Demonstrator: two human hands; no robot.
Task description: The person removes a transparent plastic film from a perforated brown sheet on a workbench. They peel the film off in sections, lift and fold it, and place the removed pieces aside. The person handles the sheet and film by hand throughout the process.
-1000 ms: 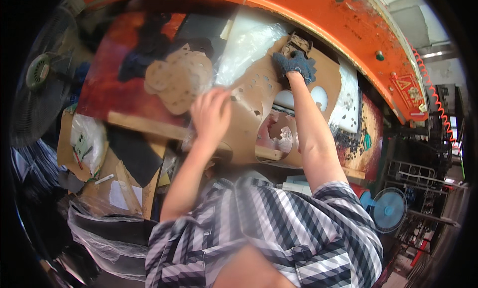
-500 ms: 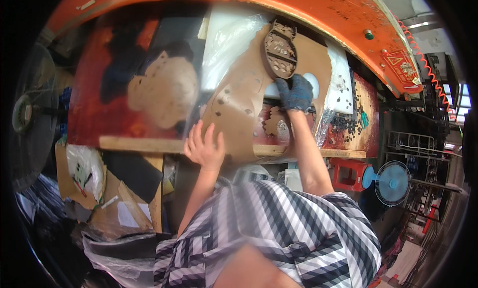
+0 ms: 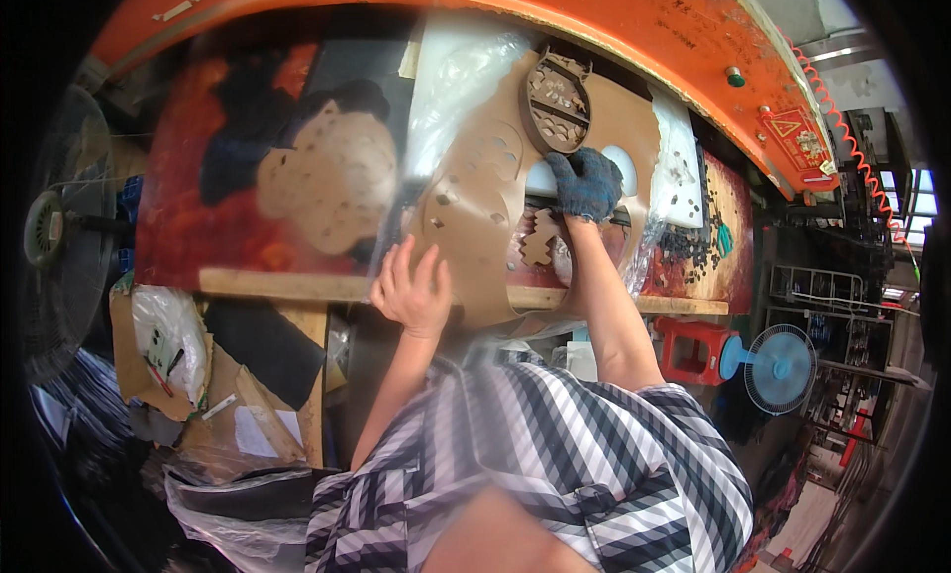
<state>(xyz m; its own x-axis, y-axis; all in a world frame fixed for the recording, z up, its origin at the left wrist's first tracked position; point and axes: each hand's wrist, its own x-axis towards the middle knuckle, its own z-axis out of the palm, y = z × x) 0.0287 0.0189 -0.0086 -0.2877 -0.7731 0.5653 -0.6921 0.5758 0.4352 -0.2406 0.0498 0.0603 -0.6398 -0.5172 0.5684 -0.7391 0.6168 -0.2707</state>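
Note:
A brown sheet (image 3: 466,261) with cut-out holes lies on the worktable, its near edge hanging over the front. On its far part rests a metal cutting die (image 3: 528,103), long and rounded, with small brown pieces inside. My right hand (image 3: 588,184), in a dark blue-grey knit glove, is closed at the die's near end; its fingertips are partly hidden. My left hand (image 3: 413,288) is bare, fingers spread, beside the sheet's near left edge and holding nothing. Jagged brown scraps (image 3: 538,238) show through a large hole below my right wrist.
An orange machine beam (image 3: 614,23) spans the far side. Clear plastic (image 3: 451,78) lies beneath the sheet. Cut brown pieces (image 3: 332,177) sit at left on the red tabletop (image 3: 168,211). Small black bits (image 3: 684,244) lie at right, near a red stool (image 3: 691,350) and a blue fan (image 3: 781,367).
My right hand's fingers have drawn closer together at the die's near end. My left hand has shifted slightly right. The die stays in about the same place.

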